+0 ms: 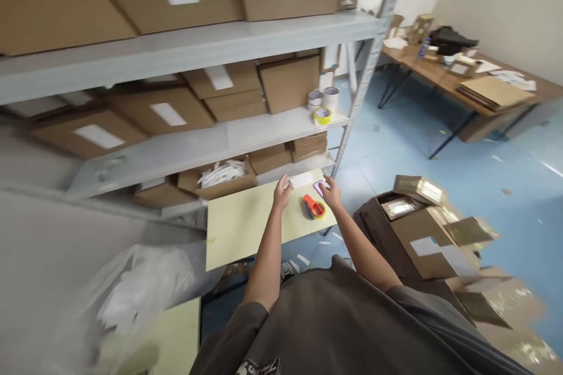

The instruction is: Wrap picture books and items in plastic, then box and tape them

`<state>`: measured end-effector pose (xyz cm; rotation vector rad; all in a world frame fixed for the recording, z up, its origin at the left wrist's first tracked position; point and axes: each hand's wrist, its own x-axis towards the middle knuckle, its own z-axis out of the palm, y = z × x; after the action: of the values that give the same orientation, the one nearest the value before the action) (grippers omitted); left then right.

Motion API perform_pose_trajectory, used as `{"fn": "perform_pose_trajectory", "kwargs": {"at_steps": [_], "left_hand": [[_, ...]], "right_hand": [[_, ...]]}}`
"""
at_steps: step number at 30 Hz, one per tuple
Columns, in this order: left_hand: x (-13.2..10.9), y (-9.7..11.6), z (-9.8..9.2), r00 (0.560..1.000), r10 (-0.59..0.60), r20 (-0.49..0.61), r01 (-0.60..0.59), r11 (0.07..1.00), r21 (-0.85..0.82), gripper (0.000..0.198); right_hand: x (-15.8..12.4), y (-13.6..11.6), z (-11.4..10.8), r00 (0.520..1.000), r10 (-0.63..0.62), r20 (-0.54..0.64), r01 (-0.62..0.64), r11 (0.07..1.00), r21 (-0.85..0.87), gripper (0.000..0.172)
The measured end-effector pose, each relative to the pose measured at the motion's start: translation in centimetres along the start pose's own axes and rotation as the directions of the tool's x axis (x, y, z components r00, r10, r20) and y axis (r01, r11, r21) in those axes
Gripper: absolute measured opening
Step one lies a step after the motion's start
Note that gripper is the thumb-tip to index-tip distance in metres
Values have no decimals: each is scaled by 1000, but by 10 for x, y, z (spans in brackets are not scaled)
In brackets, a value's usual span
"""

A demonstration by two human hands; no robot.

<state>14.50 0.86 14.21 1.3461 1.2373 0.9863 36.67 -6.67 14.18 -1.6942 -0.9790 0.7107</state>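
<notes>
My right hand [332,193] is closed on the near edge of a small flat pink-and-purple rectangle [319,187], thumb on top; whether it is a card or a phone I cannot tell. My left hand [282,193] is at the left end of a white paper strip [302,180], thumb and fingers apart; contact with the strip is unclear. Both are over a pale yellow tabletop [246,220]. Between my forearms lies an orange tape dispenser [310,204] with a yellow-rimmed roll.
Metal shelving [237,135] with cardboard boxes stands ahead, holding tape rolls [322,116] and an open box of white strips [223,173]. Stacked cartons [422,240] are at my right. A plastic bag [143,287] is at left, a wooden table [440,79] far right.
</notes>
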Motion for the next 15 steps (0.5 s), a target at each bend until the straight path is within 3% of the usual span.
{"fn": "perform_pose_trajectory", "kwargs": {"at_steps": [4, 7, 9, 11, 15], "left_hand": [[-23, -18, -98, 991, -7, -134, 7, 1000, -2, 59], [-39, -31, -140, 978, -12, -207, 20, 999, 41, 55], [-46, -40, -151, 977, -2, -213, 22, 996, 88, 52], [-50, -49, -150, 984, 0, -180, 23, 992, 123, 51], [-57, -70, -127, 993, -50, -109, 64, 989, 135, 51]], "right_hand": [[-22, -33, 78, 985, -95, 141, 96, 995, -1, 57], [-34, -47, 112, 972, -140, 187, 145, 989, -10, 56], [-40, -49, 122, 969, -160, 190, 170, 985, -36, 56], [-43, -44, 123, 967, -168, 194, 185, 980, -73, 55], [-43, -14, 104, 970, -135, 202, 173, 968, -182, 53]]}}
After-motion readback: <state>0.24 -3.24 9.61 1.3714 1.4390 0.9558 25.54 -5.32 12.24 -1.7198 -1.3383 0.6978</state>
